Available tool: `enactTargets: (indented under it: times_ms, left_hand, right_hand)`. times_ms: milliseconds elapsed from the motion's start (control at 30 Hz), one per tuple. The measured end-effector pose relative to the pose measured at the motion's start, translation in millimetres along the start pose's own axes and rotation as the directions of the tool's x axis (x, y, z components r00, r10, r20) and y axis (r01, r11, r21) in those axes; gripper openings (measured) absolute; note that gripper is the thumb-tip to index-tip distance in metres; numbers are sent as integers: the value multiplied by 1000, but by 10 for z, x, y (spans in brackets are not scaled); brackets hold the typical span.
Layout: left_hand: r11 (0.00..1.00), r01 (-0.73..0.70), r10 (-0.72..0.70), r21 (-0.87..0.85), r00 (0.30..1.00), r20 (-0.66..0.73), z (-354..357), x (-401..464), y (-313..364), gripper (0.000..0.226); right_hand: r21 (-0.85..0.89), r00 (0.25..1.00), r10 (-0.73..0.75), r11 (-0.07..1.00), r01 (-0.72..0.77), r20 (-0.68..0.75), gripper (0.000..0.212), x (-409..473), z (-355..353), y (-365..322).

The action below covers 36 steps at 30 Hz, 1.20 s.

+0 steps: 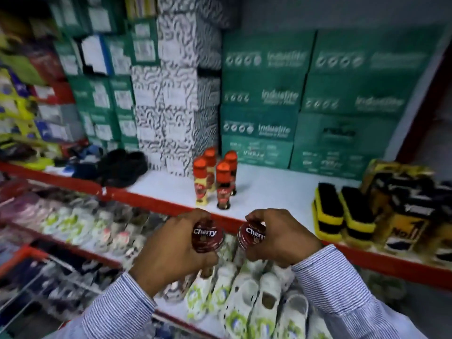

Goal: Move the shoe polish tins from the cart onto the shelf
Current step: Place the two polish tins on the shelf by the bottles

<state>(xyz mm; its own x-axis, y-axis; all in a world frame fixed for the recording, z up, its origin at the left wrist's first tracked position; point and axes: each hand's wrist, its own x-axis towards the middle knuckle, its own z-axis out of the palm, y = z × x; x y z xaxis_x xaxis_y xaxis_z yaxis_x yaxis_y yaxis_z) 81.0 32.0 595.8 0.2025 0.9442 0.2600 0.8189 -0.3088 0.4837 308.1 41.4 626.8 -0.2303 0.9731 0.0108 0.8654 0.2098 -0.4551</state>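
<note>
Two Cherry tins, carried: left tin (pixel 207 234) clasped in left hand (pixel 171 245), right tin (pixel 252 234) pinched in right hand (pixel 281 237), both just short of shelf (pixel 269 189) edge. Best set flat beside polish bottles (pixel 216 174), clear of brushes (pixel 342 211).

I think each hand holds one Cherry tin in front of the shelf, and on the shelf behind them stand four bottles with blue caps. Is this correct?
Not quite: the caps are orange-red, not blue. The head view shows the left hand and right hand each holding one Cherry tin in front of the shelf, with four bottles standing behind them.
</note>
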Motion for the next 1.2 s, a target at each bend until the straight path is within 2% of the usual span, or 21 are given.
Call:
enactTargets:
  times_ms: [100, 233, 333, 533, 633, 767, 933, 1067, 1200]
  left_hand:
    - [997, -79, 79, 17, 997, -18, -2, 363, 305, 73]
    - [987, -159, 159, -3, 987, -10, 174, 950, 585, 66]
    - [987, -159, 158, 27, 986, 48, 405, 1438, 717, 67]
    - [996, -86, 82, 26, 989, 121, 870, 2051, 617, 72]
    - [999, -48, 44, 26, 988, 148, 1022, 2192, 555, 75]
    - [999, -9, 0, 39, 977, 214, 1129, 2303, 529, 80]
    - [998, 32, -45, 50, 959, 279, 1190, 2366, 534, 73]
    - [996, 40, -62, 81, 951, 301, 1217, 2380, 519, 72]
    - [992, -19, -15, 123, 964, 267, 1162, 2285, 523, 76]
  right_hand:
    - [1, 992, 60, 998, -60, -109, 83, 156, -273, 246]
    - [20, 971, 156, 988, -155, -183, 87, 494, -531, 555]
    - [35, 954, 215, 977, -212, -210, 84, 768, -602, 777]
    - [17, 939, 292, 956, -294, -179, 79, 1189, -437, 1086]
    - [34, 930, 327, 945, -326, -170, 70, 1336, -332, 1192]
    - [51, 923, 361, 933, -357, -130, 70, 1464, -220, 1283]
    - [39, 912, 395, 919, -393, -111, 71, 1545, -165, 1338]
    - [14, 912, 402, 915, -402, -80, 74, 1581, -135, 1382]
    - [32, 915, 384, 923, -383, -126, 74, 1469, -144, 1340]
